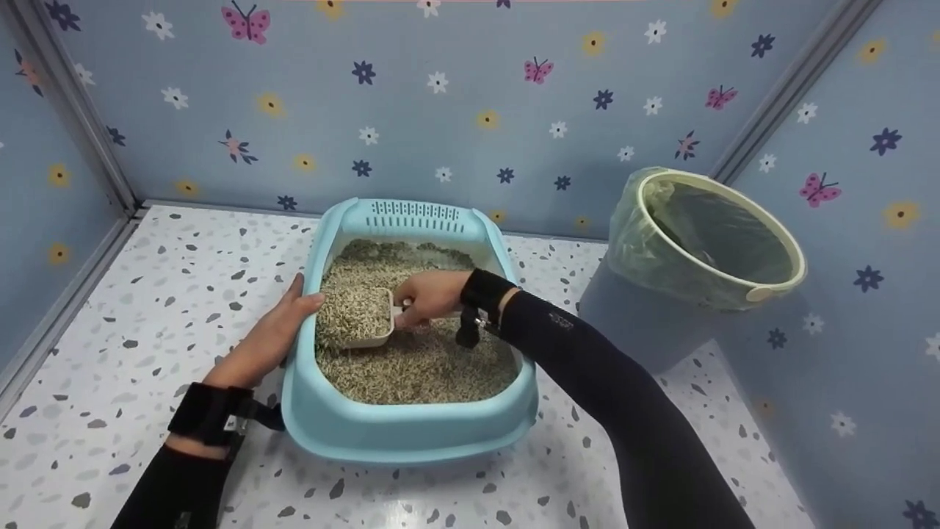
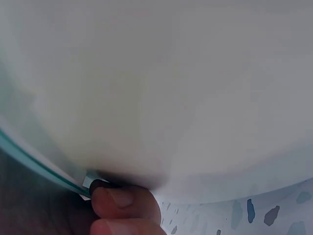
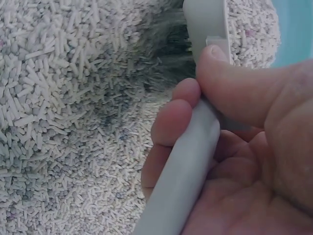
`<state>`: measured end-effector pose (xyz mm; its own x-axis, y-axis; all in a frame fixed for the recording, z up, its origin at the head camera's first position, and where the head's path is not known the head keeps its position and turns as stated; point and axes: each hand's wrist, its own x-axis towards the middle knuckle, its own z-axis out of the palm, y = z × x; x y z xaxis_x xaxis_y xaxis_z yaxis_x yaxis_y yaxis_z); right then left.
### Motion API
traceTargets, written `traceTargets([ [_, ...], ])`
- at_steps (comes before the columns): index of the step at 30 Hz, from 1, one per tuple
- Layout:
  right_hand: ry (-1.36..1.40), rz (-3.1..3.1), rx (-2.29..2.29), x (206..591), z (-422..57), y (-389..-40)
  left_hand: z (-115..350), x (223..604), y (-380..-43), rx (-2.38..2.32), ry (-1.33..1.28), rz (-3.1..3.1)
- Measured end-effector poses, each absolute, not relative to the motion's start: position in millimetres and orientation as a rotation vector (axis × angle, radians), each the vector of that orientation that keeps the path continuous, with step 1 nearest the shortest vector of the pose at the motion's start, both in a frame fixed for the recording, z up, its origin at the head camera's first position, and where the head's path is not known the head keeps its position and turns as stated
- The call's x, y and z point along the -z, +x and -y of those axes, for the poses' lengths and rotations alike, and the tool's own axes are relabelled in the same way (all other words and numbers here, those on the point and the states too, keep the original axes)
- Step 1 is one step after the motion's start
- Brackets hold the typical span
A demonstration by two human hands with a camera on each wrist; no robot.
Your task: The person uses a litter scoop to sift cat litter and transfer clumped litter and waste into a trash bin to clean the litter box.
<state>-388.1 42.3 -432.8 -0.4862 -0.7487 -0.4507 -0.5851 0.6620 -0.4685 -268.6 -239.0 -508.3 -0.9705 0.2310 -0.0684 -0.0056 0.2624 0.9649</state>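
A light blue litter box [image 1: 411,433] stands on the floor, filled with pale pellet litter [image 1: 433,378]. My right hand [image 1: 438,294] grips the handle of a whitish litter scoop [image 1: 378,341], fingers and thumb wrapped round it. The scoop is heaped with pellets and sits at the box's left side, over the litter. Up close, the right wrist view shows the thumb lying along the grey-white scoop handle [image 3: 181,171]. My left hand [image 1: 268,338] holds the box's left rim, thumb on top. Below the rim, its curled fingers [image 2: 124,208] appear in the left wrist view.
To the right stands a tall bin [image 1: 631,316] lined with a greenish bag [image 1: 624,257] under a cream ring. Blue flowered wall panels [image 1: 440,110] close off the back and both sides. The floor [image 1: 183,279] is white with grey speckles.
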Motion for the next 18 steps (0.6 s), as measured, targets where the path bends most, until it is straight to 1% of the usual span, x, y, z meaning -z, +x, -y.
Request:
traceTargets([
  [18,-0.981,-2.369,0.478,398,-75,-391,238,510,-270,-1.817,0.237,-2.319],
])
